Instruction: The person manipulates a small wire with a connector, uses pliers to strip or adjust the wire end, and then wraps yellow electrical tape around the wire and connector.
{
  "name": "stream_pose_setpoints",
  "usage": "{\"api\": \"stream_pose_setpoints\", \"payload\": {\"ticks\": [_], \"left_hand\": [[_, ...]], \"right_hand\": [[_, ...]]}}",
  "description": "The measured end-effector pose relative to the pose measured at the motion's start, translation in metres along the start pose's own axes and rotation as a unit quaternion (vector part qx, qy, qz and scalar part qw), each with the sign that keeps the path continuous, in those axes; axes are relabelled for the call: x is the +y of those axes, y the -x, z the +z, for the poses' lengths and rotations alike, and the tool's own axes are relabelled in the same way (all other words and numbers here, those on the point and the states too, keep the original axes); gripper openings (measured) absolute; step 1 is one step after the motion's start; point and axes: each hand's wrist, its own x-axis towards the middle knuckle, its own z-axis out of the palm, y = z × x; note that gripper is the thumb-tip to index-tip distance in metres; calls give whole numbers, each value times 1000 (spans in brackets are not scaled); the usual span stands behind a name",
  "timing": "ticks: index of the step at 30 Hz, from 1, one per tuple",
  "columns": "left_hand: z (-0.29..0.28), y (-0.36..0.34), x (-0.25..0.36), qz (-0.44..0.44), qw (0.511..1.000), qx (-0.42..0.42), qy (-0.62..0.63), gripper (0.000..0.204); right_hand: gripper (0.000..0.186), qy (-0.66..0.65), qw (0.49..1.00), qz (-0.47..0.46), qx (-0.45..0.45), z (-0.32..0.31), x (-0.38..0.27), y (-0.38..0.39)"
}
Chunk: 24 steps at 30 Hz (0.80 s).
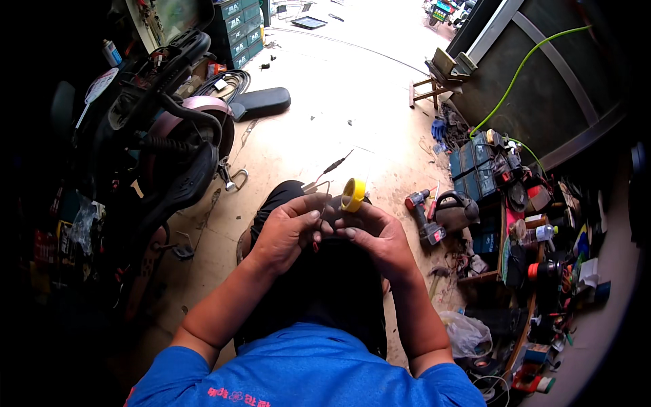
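Both my hands are close together above my lap, in front of my knees. My left hand pinches a thin wire between thumb and fingers. Beyond the fingertips, a thin lead with a dark, slim section sticks out away from me. A yellow roll of tape stands on edge at the fingers of my right hand, which are curled and hold it. A small red end shows below the left fingers. Where the wire runs between the two hands is partly hidden.
A partly stripped scooter stands at the left, with a black seat on the floor beyond it. To the right lie a cordless drill, a dark rounded tool and a cluttered shelf. Stacked green boxes stand far left.
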Motion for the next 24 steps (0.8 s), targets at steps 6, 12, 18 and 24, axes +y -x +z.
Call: {"api": "stream_pose_setpoints", "payload": {"ticks": [6, 12, 18, 24], "left_hand": [[-1, -2, 2, -10, 1000, 14, -3, 30], [6, 0, 2, 16, 998, 28, -50, 29], [6, 6, 5, 36, 990, 42, -130, 31], [15, 10, 10, 54, 973, 47, -217, 29]], "right_hand": [[23, 158, 986, 42, 42, -6, 8, -2], [30, 327, 944, -43, -31, -20, 0, -5], [28, 474, 878, 21, -58, 1, -37, -22], [28, 480, 872, 13, -91, -1, -34, -31]]}}
